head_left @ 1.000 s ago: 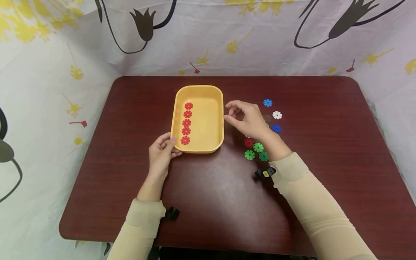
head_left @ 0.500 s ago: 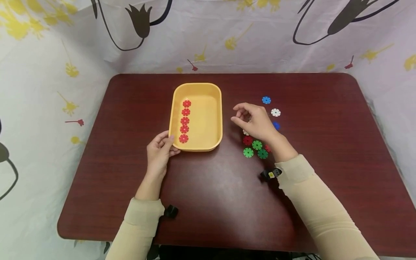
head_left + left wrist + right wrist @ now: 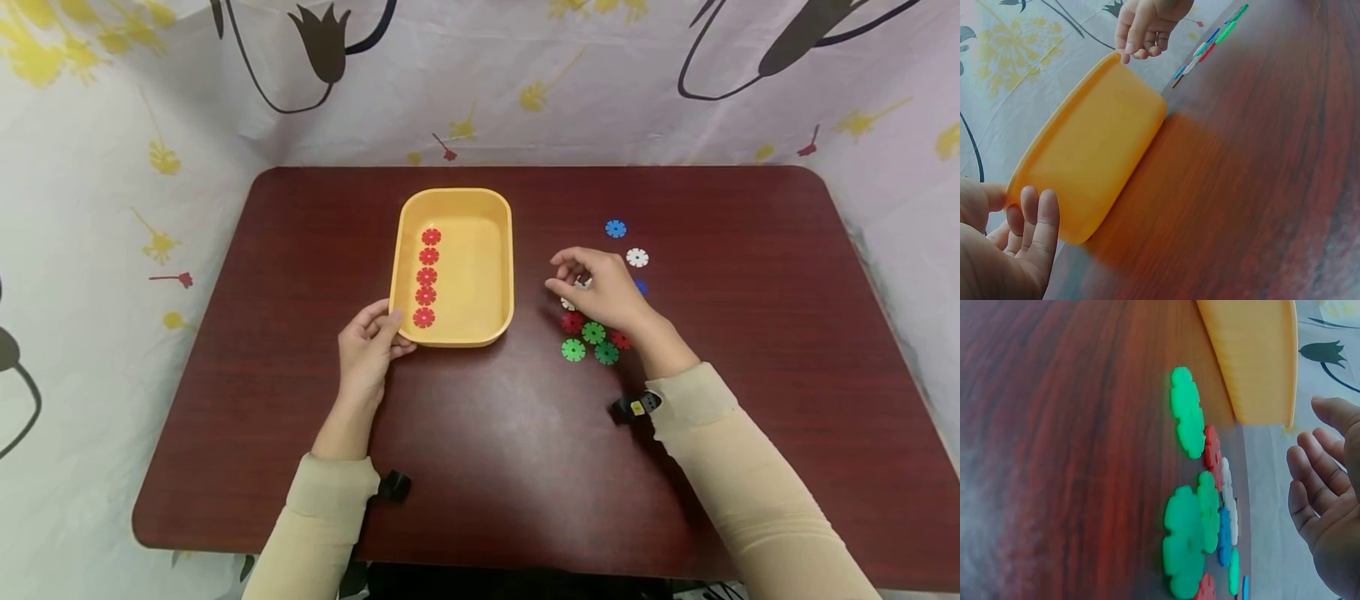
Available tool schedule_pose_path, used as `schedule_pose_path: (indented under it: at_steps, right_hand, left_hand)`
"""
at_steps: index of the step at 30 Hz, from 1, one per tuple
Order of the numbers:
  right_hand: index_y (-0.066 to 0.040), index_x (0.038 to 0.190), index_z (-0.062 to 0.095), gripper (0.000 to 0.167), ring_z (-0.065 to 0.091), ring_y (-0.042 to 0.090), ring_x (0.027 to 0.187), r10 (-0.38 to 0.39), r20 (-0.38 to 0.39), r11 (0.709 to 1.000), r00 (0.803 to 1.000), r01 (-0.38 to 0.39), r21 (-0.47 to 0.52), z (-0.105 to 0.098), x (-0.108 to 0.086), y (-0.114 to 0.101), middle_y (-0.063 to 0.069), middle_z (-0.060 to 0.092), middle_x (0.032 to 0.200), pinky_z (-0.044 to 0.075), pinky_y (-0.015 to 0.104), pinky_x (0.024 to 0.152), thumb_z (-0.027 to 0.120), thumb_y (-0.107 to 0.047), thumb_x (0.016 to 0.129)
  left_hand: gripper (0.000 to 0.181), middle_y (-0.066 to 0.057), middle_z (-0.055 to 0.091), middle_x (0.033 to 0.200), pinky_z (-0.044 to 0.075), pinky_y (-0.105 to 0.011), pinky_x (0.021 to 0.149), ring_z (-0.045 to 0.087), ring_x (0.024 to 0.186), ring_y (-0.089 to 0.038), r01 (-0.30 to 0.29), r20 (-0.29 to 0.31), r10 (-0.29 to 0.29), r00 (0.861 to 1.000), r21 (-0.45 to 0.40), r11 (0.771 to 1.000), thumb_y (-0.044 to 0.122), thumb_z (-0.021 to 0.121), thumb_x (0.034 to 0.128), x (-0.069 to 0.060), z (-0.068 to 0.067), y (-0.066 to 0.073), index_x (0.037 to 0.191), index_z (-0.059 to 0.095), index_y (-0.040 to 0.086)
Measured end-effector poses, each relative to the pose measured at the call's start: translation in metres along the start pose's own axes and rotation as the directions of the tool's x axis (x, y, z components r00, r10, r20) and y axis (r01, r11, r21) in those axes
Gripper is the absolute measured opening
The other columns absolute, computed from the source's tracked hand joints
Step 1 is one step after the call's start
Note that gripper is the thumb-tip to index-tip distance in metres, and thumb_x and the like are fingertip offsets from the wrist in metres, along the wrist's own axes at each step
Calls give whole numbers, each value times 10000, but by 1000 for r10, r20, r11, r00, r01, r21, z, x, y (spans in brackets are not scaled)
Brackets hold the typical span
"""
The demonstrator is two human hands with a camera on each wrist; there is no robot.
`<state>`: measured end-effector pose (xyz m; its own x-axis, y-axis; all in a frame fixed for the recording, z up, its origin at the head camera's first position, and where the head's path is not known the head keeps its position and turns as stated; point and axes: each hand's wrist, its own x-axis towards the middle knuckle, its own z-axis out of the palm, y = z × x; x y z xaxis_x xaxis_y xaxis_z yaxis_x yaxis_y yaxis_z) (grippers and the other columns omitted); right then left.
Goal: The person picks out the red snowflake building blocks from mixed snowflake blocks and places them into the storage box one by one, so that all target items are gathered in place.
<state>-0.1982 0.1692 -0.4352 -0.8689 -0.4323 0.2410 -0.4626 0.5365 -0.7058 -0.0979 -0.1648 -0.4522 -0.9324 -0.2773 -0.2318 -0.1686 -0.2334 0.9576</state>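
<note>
A yellow tray point(image 3: 472, 267) sits left of the table's middle, with a column of several red notched discs point(image 3: 427, 276) along its left side. My left hand point(image 3: 365, 354) grips the tray's near left corner, thumb over the rim and fingers against the outer wall point(image 3: 1091, 137). Right of the tray, my right hand point(image 3: 607, 292) hovers above the loose discs, fingers loosely bent. Nothing lies between its thumb and fingers in the right wrist view. Close under it are a red disc point(image 3: 572, 322), a green disc point(image 3: 593, 332) and white discs partly hidden by the hand.
A blue disc point(image 3: 616, 228) and a white disc point(image 3: 637, 257) lie beyond my right hand. Nearer me are a light green disc point(image 3: 573, 350) and a dark green disc point(image 3: 607, 352). A patterned cloth point(image 3: 480, 108) hangs behind the dark red table point(image 3: 510, 483).
My right hand has moved from the tray's right edge rightward and slightly nearer me, over the loose discs. The left hand keeps its grip, and the red column in the tray looks the same.
</note>
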Motion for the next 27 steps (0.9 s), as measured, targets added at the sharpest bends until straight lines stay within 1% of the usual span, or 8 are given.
schedule_pose_path:
  at_steps: [6, 13, 19, 22, 27]
  right_hand:
    - [0, 1083, 696, 255, 637, 176, 780, 1, 22, 1000, 1000, -1, -14, -2, -6, 6, 36, 676, 877, 555, 342, 676, 793, -151, 902]
    - [-5, 1096, 698, 269, 628, 172, 768, 25, 81, 998, 996, -21, -51, -4, -11, 10, 42, 673, 886, 549, 321, 646, 798, -158, 898]
    - [-4, 1106, 688, 292, 641, 194, 809, 40, 125, 998, 991, -33, -60, -6, -15, 14, 63, 684, 915, 578, 388, 707, 804, -167, 893]
    - [-2, 1100, 687, 295, 652, 203, 810, 35, 139, 997, 990, -25, -72, -6, -17, 16, 77, 690, 914, 583, 406, 718, 811, -163, 886]
    - [-19, 1079, 695, 303, 623, 167, 749, 24, 150, 994, 988, -7, -109, -8, -21, 20, 72, 683, 902, 540, 361, 650, 835, -178, 862]
  left_hand:
    - [329, -75, 627, 799, 640, -297, 618, 656, 577, -118, 5, 2, -5, 1000, -6, 1000, 111, 681, 984, 0, 1, 0, 1282, 613, -11]
    - [361, -59, 626, 792, 642, -300, 624, 657, 582, -118, 9, 3, -9, 1000, 4, 1000, 144, 690, 982, 0, 0, 0, 1298, 606, -9]
    - [355, -63, 625, 791, 643, -307, 625, 660, 582, -122, -2, 2, 2, 1000, 3, 1000, 135, 684, 985, 0, 0, -1, 1300, 609, -11]
    - [347, -69, 624, 794, 642, -305, 623, 660, 580, -123, 0, -3, 0, 1000, 4, 1000, 125, 677, 989, 0, 0, 0, 1301, 610, -10]
    - [338, -70, 626, 796, 642, -305, 621, 659, 580, -122, 0, -5, 0, 1000, 6, 1000, 117, 673, 990, 0, 0, 0, 1298, 609, -9]
